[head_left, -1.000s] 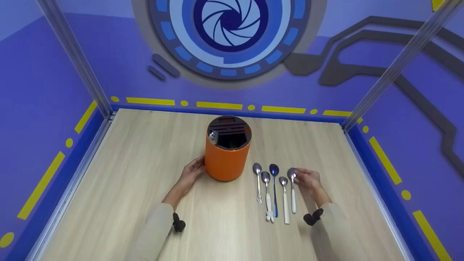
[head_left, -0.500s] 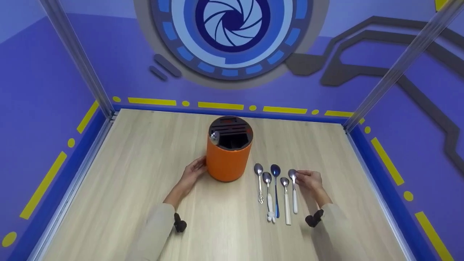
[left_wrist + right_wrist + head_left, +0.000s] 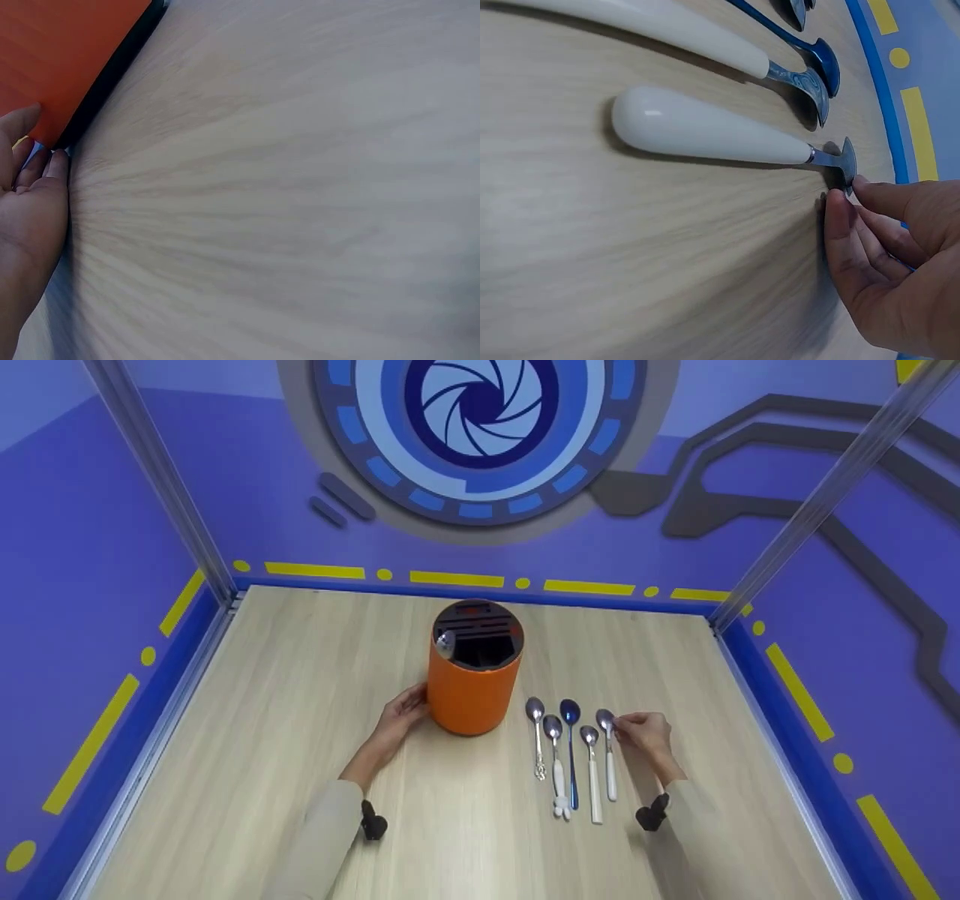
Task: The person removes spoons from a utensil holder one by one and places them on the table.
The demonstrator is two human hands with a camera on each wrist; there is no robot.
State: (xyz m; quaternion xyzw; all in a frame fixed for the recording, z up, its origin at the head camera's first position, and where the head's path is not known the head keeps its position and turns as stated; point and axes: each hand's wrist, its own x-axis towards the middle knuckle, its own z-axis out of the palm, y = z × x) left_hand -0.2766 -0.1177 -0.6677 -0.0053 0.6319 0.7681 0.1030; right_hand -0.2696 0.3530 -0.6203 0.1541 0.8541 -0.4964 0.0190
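My left hand (image 3: 397, 718) rests its fingers against the lower left side of an upright orange knife block (image 3: 471, 697), thumb extended in the left wrist view. A small rounded metal piece (image 3: 445, 643) pokes from its slotted dark top. My right hand (image 3: 900, 262) pinches the bowl rim of the rightmost spoon (image 3: 720, 135) between thumb and fingertips; this white-handled spoon lies on the table. To its left lie another white-handled spoon (image 3: 594, 780), a blue spoon (image 3: 571, 750), a spoon with a figure-shaped white handle end (image 3: 558, 780) and an ornate silver spoon (image 3: 537, 735).
The pale wooden table (image 3: 300, 660) is bounded by a blue back wall (image 3: 247, 495) and side walls with metal corner posts (image 3: 161, 472). A black wrist camera (image 3: 373, 821) sits on the left sleeve, another camera (image 3: 652, 813) on the right.
My right hand has shifted slightly to the right at the rightmost spoon's bowl, its fingers drawn closer together. The left hand, the knife block and the other spoons stay in place.
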